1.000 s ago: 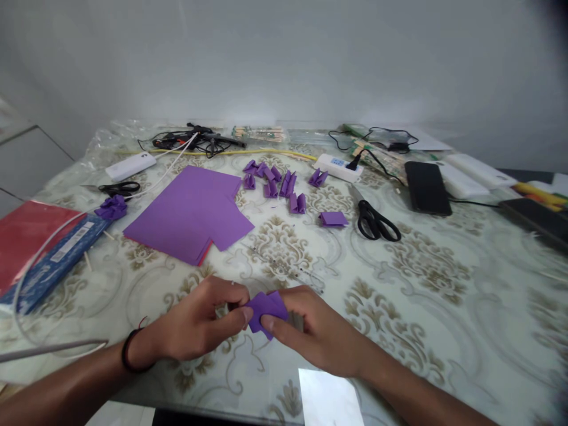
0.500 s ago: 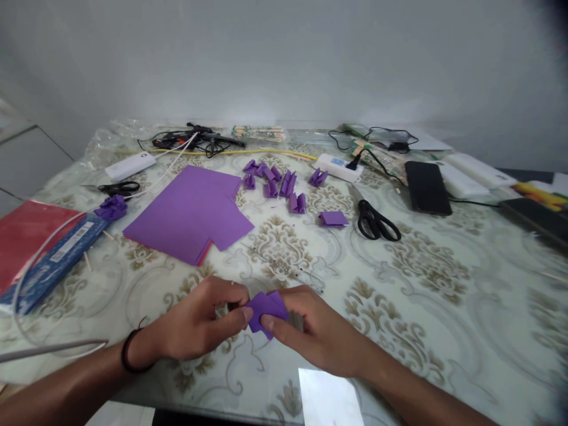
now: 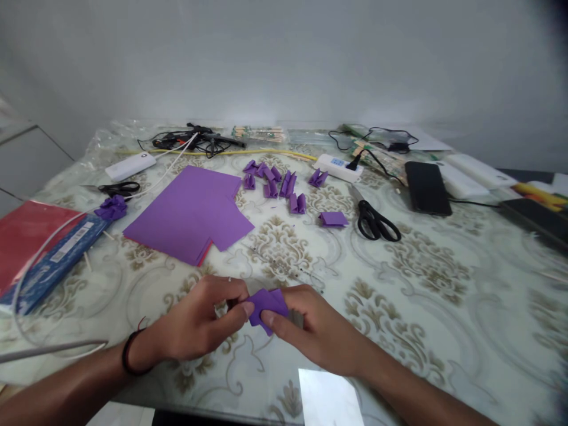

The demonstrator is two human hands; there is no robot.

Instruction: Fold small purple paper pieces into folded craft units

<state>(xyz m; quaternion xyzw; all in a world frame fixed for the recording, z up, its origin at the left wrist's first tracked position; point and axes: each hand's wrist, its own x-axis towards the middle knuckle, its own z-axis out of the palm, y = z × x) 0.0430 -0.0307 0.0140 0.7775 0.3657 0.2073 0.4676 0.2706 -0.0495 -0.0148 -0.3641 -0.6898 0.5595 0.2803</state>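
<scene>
A small piece of folded purple paper (image 3: 269,302) is held between both hands above the front of the table. My left hand (image 3: 208,319) pinches its left corner with thumb and bent fingers. My right hand (image 3: 310,325) grips the right side, its thumb lying across the front and the fingers behind, mostly hidden. Beyond them lie several folded purple paper pieces (image 3: 287,183) in a loose group, with one flat folded piece (image 3: 332,219) to their right. Large purple paper sheets (image 3: 186,207) rest left of that group.
Black-handled scissors (image 3: 377,222) lie right of the folded pieces, near a white power strip (image 3: 338,167) and a black phone (image 3: 427,188). A second pair of scissors (image 3: 119,189), crumpled purple paper (image 3: 110,207) and a red and blue paper pack (image 3: 53,254) are at left.
Both hands keep their hold on the folded purple paper. Its angle shifts slightly, and the right thumb has moved a little over its front.
</scene>
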